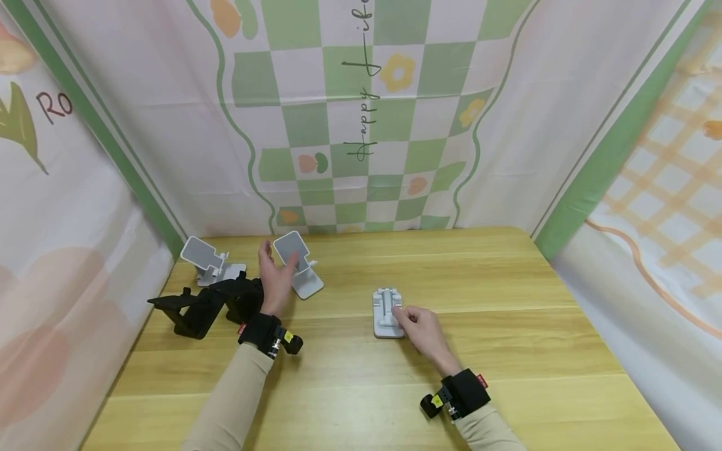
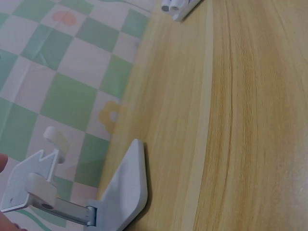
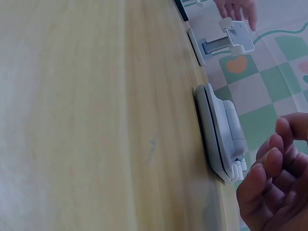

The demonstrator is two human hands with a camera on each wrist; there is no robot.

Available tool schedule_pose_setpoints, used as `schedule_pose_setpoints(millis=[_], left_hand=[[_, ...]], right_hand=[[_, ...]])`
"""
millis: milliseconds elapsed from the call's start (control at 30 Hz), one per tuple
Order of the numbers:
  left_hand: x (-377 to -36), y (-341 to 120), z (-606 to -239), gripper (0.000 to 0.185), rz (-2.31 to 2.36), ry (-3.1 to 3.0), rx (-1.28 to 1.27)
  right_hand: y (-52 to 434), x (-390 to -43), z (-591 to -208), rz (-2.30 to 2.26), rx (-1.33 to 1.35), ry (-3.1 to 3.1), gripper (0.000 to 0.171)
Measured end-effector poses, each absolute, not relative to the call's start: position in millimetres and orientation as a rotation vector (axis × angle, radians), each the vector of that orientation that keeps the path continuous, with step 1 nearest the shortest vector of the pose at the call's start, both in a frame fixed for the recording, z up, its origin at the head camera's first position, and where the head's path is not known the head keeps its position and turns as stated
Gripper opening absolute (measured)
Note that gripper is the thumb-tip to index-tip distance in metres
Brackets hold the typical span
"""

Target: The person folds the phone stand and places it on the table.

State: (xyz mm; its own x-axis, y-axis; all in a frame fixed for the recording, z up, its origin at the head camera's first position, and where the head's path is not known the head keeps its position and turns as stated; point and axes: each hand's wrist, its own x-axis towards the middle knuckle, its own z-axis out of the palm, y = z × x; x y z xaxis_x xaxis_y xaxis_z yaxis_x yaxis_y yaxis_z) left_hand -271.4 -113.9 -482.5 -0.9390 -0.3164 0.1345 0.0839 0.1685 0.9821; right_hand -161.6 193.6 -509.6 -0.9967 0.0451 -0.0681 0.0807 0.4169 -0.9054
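Observation:
An unfolded white phone stand with a grey-faced plate stands on the table, left of the middle. My left hand is beside it, fingers extended and the thumb overlapping the plate in the head view. In the left wrist view, the stand's base rests on the wood, its arm and plate reaching up next to my fingers. A second white phone stand lies folded flat near the table's middle. Over its right side hovers my right hand, its fingers loosely bent and holding nothing in the right wrist view.
Another unfolded white phone stand is at the far left corner. Two black phone stands, one further left and one next to my left wrist, are in front of it. A patterned curtain hangs behind the wooden table.

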Motion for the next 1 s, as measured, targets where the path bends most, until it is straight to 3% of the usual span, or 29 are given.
schedule_pose_setpoints(millis=[200, 533, 1000], left_hand=[[-280.8, -113.4, -487.4, 0.083, -1.978, -2.163, 0.298], [-284.8, -110.7, -493.8, 0.056, -2.009, -2.201, 0.265], [-283.5, -113.1, -488.3, 0.055, -1.999, -2.181, 0.245]], right_hand=[[193.1, -161.7, -508.7, -1.667, 0.126, 2.643, 0.045], [196.1, -160.6, -509.0, -1.694, 0.114, 2.629, 0.046], [191.5, -163.4, -509.0, -1.685, 0.141, 2.641, 0.043]])
